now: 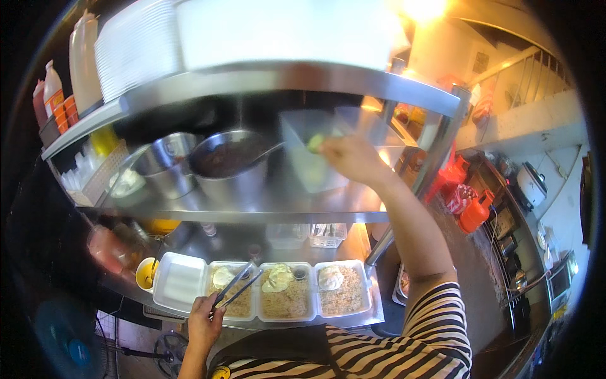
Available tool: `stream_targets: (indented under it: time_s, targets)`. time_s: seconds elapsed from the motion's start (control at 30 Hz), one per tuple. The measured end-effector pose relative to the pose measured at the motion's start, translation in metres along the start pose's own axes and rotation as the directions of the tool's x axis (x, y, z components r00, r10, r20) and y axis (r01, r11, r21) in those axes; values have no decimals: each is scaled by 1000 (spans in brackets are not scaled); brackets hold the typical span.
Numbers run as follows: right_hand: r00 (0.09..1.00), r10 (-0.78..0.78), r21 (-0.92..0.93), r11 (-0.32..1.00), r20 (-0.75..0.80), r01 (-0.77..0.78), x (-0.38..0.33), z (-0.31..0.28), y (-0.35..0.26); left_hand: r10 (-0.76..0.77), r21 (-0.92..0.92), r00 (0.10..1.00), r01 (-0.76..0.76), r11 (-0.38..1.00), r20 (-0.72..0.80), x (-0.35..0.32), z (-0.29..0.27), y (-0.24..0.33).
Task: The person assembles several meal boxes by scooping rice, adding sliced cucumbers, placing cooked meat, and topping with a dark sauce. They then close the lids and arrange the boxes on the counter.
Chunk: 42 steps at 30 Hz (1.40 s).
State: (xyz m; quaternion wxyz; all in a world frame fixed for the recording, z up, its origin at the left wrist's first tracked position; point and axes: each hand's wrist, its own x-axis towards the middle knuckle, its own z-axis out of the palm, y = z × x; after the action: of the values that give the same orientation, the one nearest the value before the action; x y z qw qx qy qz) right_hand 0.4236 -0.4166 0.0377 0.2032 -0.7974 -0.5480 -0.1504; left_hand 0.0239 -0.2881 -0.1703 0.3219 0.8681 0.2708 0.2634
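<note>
1. A small green piece shows at the upper centre of the frame, in front of a clear plastic bin on the shelf; motion blurs it, so its kind is hard to tell.
2. The right hand reaches up to it from the right, its grip pinched around the piece at the fingertips.
3. At the lower centre, the left hand has its grip closed around dark tongs, whose two arms stand apart and point up and to the right, over the leftmost tray.
4. Three white foam trays stand side by side on the metal table at the lower centre, each with rice and a pale, egg-like topping.
5. An open foam lid lies just left of them, with a yellow bowl beyond it.
6. On the shelf, left of the bin, stands a metal pot of dark food, with a second metal container beside it.
7. White stacked containers and bottles fill the upper left.
8. At the right are an orange gas cylinder and a white cooker.
</note>
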Motion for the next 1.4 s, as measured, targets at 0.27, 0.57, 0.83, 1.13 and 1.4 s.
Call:
stream_targets:
  time_s: [0.27, 0.57, 0.83, 1.13, 1.4]
  targets:
    - [997, 46, 192, 981, -61, -34, 5, -31, -11, -32, 8, 993, 33, 999, -110, -10, -17, -3]
    - [444, 508, 571, 821, -738, 11, -81, 54, -81, 36, 1, 965, -37, 999, -260, 14, -52, 30]
    - [487, 506, 382, 861, -712, -336, -48, 62, -60, 38, -201, 974, -83, 976, -223, 24, -32, 36]
    - [364, 856, 799, 491, -367, -348, -72, 40, -66, 53, -260, 994, -75, 963, -91, 34, -33, 11]
    - [465, 880, 995, -90, 100, -43, -62, 46, -62, 86, -366, 995, -61, 929, 54, 45, -20, -27]
